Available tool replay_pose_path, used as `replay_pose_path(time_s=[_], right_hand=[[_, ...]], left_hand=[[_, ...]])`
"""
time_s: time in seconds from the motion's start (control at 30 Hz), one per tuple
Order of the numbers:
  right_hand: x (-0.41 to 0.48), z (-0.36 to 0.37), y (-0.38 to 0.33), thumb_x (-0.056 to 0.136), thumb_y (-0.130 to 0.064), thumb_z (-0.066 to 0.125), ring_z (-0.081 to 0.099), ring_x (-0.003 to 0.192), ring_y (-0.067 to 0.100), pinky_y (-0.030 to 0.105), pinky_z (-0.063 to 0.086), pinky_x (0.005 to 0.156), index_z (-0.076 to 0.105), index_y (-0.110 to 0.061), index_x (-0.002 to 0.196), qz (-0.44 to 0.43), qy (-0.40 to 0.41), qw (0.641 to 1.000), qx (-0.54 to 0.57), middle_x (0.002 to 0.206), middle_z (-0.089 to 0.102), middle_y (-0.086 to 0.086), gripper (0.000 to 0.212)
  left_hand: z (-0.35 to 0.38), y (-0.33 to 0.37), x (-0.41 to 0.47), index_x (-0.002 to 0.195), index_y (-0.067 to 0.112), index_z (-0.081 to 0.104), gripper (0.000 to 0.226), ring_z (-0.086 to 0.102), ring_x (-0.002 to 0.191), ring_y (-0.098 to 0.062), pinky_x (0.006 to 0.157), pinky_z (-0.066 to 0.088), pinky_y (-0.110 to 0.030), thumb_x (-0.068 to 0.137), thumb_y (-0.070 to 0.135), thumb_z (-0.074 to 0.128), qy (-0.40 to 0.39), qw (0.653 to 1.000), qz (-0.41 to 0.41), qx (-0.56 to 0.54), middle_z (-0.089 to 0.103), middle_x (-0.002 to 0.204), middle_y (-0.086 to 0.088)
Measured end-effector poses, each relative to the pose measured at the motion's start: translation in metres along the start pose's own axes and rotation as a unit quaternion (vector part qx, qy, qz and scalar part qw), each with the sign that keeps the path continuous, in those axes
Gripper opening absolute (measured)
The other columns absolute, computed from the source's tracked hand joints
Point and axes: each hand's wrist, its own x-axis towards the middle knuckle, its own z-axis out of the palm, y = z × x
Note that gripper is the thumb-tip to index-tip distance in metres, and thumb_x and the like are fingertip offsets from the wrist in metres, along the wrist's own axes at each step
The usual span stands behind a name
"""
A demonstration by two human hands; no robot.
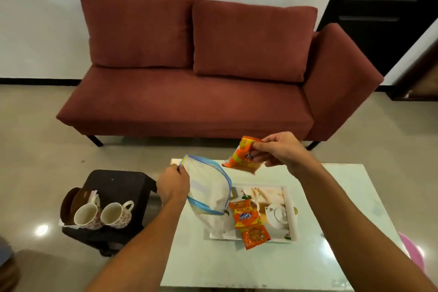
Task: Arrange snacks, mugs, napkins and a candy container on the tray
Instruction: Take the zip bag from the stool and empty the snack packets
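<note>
Head view: our left hand (174,184) pinches open a zip bag (208,193) while our right hand (277,149) grips a snack packet (243,157) above the tray (292,217) on the desk (343,187). Three snack packets (248,219) lie below; mugs (102,214) wait left of the left hand, unmoved.

The orange plastic snack packet (244,157) pinched in the right hand (279,152) shows a yellow numeral "5" at its top corner; the rest of its print is blurred. On the strip of orange snack packets (248,220) lying over the white picture tray (292,216), the middle packet carries a blue logo, its lettering too blurred to read with certainty.
</note>
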Motion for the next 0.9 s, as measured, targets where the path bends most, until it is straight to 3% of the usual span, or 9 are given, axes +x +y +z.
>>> replay_pose_path(time_s=[0.17, 0.33, 0.4, 0.53, 0.63, 0.7, 0.73, 0.8, 0.9], right_hand=[[0.051, 0.016, 0.095, 0.092, -0.016, 0.072, 0.066, 0.043, 0.014, 0.016, 0.036, 0.034, 0.076, 0.002, 0.082, 0.167, 0.078, 0.983, 0.011, 0.072, 0.078, 0.012, 0.020], [0.090, 0.056, 0.208, 0.098, 0.000, 0.053, 0.056, 0.029, 0.015, 0.018, 0.032, 0.035, 0.064, 0.007, 0.073, 0.313, 0.050, 0.945, 0.086, 0.046, 0.065, 0.011, 0.028], [0.100, 0.073, 0.251, 0.103, -0.004, 0.046, 0.054, 0.029, 0.012, 0.016, 0.030, 0.032, 0.061, 0.004, 0.071, 0.350, 0.044, 0.928, 0.121, 0.042, 0.062, 0.008, 0.037], [0.108, 0.098, 0.301, 0.103, -0.005, 0.049, 0.050, 0.029, 0.009, 0.014, 0.034, 0.028, 0.065, -0.003, 0.097, 0.380, 0.083, 0.891, 0.233, 0.043, 0.060, 0.006, 0.018], [0.100, 0.108, 0.319, 0.101, -0.006, 0.052, 0.052, 0.027, 0.010, 0.017, 0.043, 0.030, 0.059, -0.003, 0.079, 0.381, 0.115, 0.863, 0.311, 0.042, 0.060, 0.006, 0.023], [0.094, 0.109, 0.321, 0.103, -0.012, 0.052, 0.057, 0.040, 0.016, 0.025, 0.056, 0.046, 0.061, -0.003, 0.082, 0.369, 0.120, 0.851, 0.354, 0.056, 0.064, 0.011, 0.024], [0.092, 0.107, 0.319, 0.103, -0.017, 0.055, 0.057, 0.047, 0.018, 0.028, 0.058, 0.053, 0.064, -0.002, 0.087, 0.367, 0.120, 0.857, 0.342, 0.065, 0.065, 0.014, 0.023], [0.084, 0.100, 0.305, 0.098, -0.019, 0.060, 0.057, 0.049, 0.022, 0.029, 0.049, 0.051, 0.067, -0.001, 0.090, 0.343, 0.128, 0.899, 0.241, 0.072, 0.068, 0.017, 0.021], [0.071, 0.088, 0.271, 0.093, -0.021, 0.066, 0.068, 0.076, 0.026, 0.039, 0.055, 0.071, 0.071, -0.009, 0.113, 0.173, 0.133, 0.974, 0.052, 0.097, 0.075, 0.013, 0.024]], left_hand=[[0.012, -0.018, 0.005, 0.106, 0.005, 0.070, 0.037, 0.068, 0.093, -0.040, 0.067, 0.043, -0.039, 0.104, 0.033, 0.047, 0.043, 0.998, -0.042, -0.001, 0.071, 0.101, -0.021], [0.022, -0.042, 0.011, 0.095, 0.007, 0.068, 0.034, 0.065, 0.088, -0.043, 0.067, 0.038, -0.035, 0.102, 0.034, 0.048, 0.091, 0.994, -0.037, -0.037, 0.071, 0.094, -0.021], [0.025, -0.051, 0.011, 0.085, 0.008, 0.064, 0.035, 0.065, 0.081, -0.041, 0.065, 0.040, -0.035, 0.102, 0.034, 0.049, 0.103, 0.994, -0.018, -0.042, 0.070, 0.085, -0.018], [0.029, -0.065, 0.010, 0.078, 0.011, 0.063, 0.036, 0.063, 0.066, -0.028, 0.061, 0.052, -0.038, 0.102, 0.035, 0.051, 0.107, 0.991, 0.034, -0.067, 0.066, 0.070, -0.007], [0.032, -0.068, 0.008, 0.076, 0.017, 0.061, 0.032, 0.052, 0.055, -0.010, 0.051, 0.040, -0.028, 0.101, 0.035, 0.053, 0.110, 0.990, 0.061, -0.065, 0.057, 0.062, 0.007], [0.031, -0.064, 0.007, 0.075, 0.018, 0.059, 0.032, 0.049, 0.055, -0.004, 0.049, 0.033, -0.025, 0.101, 0.035, 0.053, 0.091, 0.991, 0.078, -0.057, 0.055, 0.061, 0.010], [0.030, -0.060, 0.006, 0.077, 0.017, 0.062, 0.032, 0.052, 0.056, -0.007, 0.050, 0.035, -0.027, 0.102, 0.036, 0.052, 0.071, 0.992, 0.093, -0.054, 0.058, 0.063, 0.007], [0.022, -0.049, 0.005, 0.083, 0.017, 0.067, 0.032, 0.059, 0.061, -0.012, 0.056, 0.044, -0.030, 0.102, 0.037, 0.052, 0.019, 0.990, 0.135, -0.043, 0.065, 0.069, 0.004], [0.002, -0.024, 0.004, 0.084, 0.022, 0.071, 0.028, 0.062, 0.058, -0.011, 0.054, 0.049, -0.031, 0.101, 0.037, 0.055, -0.080, 0.973, 0.212, -0.052, 0.067, 0.065, 0.008]])
